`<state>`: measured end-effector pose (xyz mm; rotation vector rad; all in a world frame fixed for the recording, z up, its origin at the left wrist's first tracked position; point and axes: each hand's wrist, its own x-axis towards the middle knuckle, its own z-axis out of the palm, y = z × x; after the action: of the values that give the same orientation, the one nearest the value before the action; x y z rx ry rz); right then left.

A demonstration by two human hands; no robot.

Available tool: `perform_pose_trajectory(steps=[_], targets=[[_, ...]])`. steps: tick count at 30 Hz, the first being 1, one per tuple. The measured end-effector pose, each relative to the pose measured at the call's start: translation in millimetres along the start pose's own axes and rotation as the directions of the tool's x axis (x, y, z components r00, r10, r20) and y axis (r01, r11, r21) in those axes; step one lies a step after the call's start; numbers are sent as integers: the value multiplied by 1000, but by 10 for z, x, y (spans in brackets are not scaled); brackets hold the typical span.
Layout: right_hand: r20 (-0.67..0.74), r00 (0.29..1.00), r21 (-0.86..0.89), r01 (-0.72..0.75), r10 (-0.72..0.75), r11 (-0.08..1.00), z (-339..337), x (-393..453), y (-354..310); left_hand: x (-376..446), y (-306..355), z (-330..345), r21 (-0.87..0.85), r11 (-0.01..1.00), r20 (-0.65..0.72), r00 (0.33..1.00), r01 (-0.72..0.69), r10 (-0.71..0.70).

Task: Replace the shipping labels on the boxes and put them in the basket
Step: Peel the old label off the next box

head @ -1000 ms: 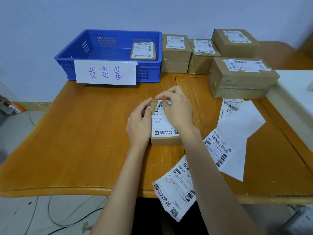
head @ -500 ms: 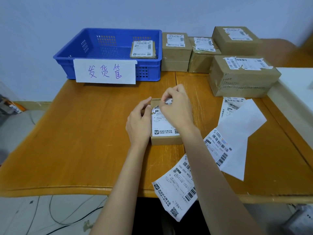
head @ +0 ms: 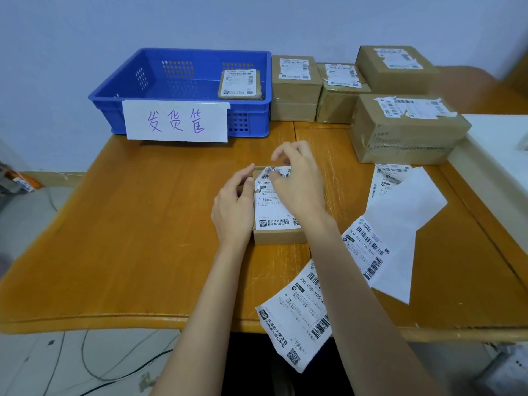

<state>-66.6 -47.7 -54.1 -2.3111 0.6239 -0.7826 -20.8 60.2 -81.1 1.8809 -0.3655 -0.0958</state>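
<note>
Now | 4 brown cardboard boxes [head: 405,130] stacked at the table's back, well apart from the hands | blue plastic basket [head: 183,90] — 1 labelled parcel [head: 240,84] inside | small flat brown box [head: 278,237] at table centre: left hand [head: 233,208] grips its side, right hand [head: 297,181] pinches its white shipping label [head: 275,207] — top edge curled | 3 loose printed labels [head: 297,312] beside it

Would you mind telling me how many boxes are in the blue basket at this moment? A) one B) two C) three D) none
A: a single labelled box lies in the blue basket, at its right end; the other boxes are outside it on the table.
</note>
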Motion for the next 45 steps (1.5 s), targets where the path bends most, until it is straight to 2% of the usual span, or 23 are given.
perform_pose_trajectory(steps=[11, 16, 21, 26, 29, 39, 45], targets=[[-7, 1000, -16, 19, -19, 1000, -2, -6, -18, 3, 2, 8, 2, 1000, -7, 1000, 3, -3], [3, 999, -70, 37, -37, 997, -11, -2, -31, 7, -1, 13, 3, 1000, -20, 1000, 7, -7], [-54, 995, -141, 70, -79, 988, -10, -25, -66, 11, -2, 7, 3, 1000, -20, 1000, 7, -7], [-182, 975, -94, -148, 129, 984, -88, -45, -60, 7, -20, 16, -6, 1000, -16, 1000, 7, -7], [-147, 973, -122, -195, 177, 973, -86, -75, -11, 6, -14, 17, -8, 1000, -16, 1000, 5, -6], [-142, 988, -131, -77, 58, 988, -43, -82, 0, 5, -1, 17, -10, 1000, -22, 1000, 11, -11], [-102, 995, -226, -38, 16, 973, -51, -48, -35, 8, -1, 17, -9, 1000, -24, 999, 27, -28]])
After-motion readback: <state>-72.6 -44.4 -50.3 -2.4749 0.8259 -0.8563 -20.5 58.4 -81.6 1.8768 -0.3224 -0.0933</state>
